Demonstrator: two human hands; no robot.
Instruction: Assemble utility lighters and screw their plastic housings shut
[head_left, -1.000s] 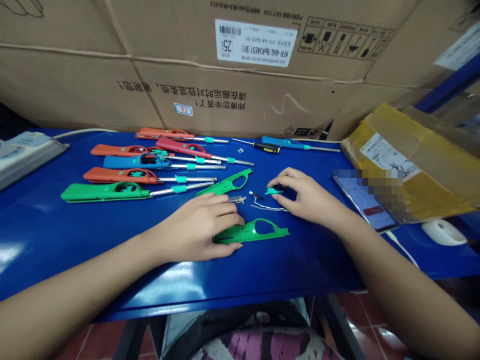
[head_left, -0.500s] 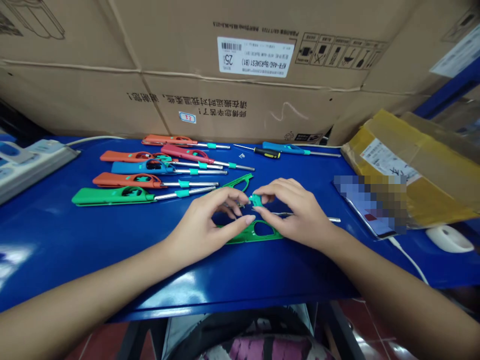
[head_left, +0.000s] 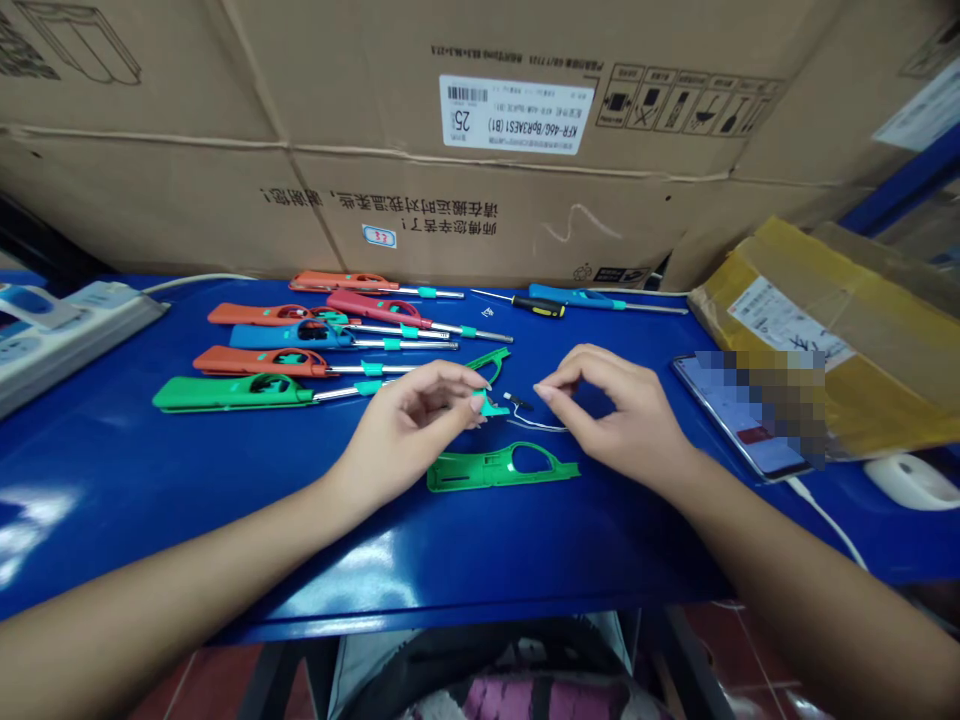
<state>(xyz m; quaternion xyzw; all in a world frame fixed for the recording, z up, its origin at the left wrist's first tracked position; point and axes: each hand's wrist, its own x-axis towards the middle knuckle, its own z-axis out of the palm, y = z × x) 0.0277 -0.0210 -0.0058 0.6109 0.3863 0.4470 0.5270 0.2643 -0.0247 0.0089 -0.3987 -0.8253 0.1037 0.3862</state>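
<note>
My left hand (head_left: 416, 415) pinches a small teal plastic trigger piece (head_left: 491, 406) between thumb and fingers. To its right, my right hand (head_left: 619, 405) is closed, thumb and forefinger tips together; whether anything is between them I cannot make out. Just left of those fingertips is a small black part (head_left: 519, 402) with a white end and a thin white wire (head_left: 536, 423) running under the right hand. Below the hands, a green lighter casing half (head_left: 499, 468) lies with its inside up. Another green casing piece (head_left: 491, 362) is partly hidden behind my left fingers.
Several long-necked lighters, among them a green one (head_left: 232, 392), lie at the left and back. A screwdriver (head_left: 536, 305) and a blue lighter (head_left: 574, 296) lie by the cardboard box (head_left: 375, 90). A phone (head_left: 720, 420), yellow parcel (head_left: 795, 300) and white mouse (head_left: 911, 482) are right; a power strip (head_left: 67, 325) is left.
The teal trigger piece has passed from my right fingers to my left. My right hand has drawn slightly rightward, and the black part with its wire now shows between the hands.
</note>
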